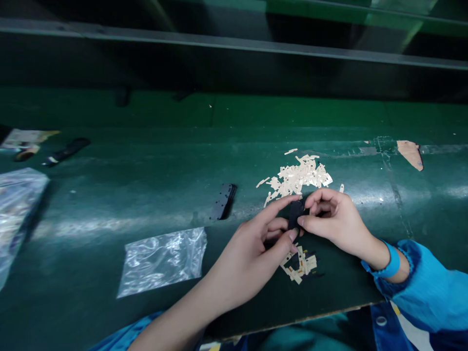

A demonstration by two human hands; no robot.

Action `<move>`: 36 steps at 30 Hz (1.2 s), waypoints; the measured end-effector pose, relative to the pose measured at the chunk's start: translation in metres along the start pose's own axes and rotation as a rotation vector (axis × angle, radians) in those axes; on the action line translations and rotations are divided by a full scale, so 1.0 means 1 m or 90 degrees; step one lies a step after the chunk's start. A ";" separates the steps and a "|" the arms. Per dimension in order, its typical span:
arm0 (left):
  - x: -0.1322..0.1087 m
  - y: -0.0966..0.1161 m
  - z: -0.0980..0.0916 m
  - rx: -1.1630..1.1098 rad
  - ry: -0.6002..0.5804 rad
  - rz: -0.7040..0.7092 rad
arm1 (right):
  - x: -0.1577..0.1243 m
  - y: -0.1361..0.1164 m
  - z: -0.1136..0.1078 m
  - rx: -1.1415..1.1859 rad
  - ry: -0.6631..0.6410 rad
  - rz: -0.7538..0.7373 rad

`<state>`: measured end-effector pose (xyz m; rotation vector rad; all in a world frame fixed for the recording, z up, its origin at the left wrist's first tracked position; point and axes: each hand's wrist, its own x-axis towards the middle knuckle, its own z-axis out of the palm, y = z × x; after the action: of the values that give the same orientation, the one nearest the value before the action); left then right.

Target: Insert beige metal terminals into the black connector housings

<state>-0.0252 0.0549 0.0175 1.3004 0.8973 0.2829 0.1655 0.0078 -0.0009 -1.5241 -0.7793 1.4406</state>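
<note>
Black part | centre-right of frame | pinched between left grip and right grip | cream strips just below, on bench

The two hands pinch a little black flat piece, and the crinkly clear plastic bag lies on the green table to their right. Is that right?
Not quite. The head view shows the crinkly clear plastic bag on the green table to the hands' left, not right. The left hand and right hand do pinch the little black flat piece.
</note>
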 end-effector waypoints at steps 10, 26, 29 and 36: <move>0.001 -0.003 -0.003 -0.008 -0.019 0.004 | 0.002 -0.004 -0.008 0.054 -0.137 0.016; 0.003 -0.011 -0.009 0.016 -0.083 0.016 | 0.003 0.002 -0.011 0.006 -0.084 -0.042; 0.006 -0.012 -0.008 -0.067 -0.074 0.022 | 0.003 0.006 -0.010 0.034 -0.103 -0.063; 0.011 -0.021 -0.008 -0.271 -0.094 -0.012 | 0.002 0.008 -0.012 -0.037 -0.086 -0.175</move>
<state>-0.0299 0.0611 -0.0058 0.9054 0.6780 0.3365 0.1763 0.0043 -0.0101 -1.3124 -1.0774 1.3333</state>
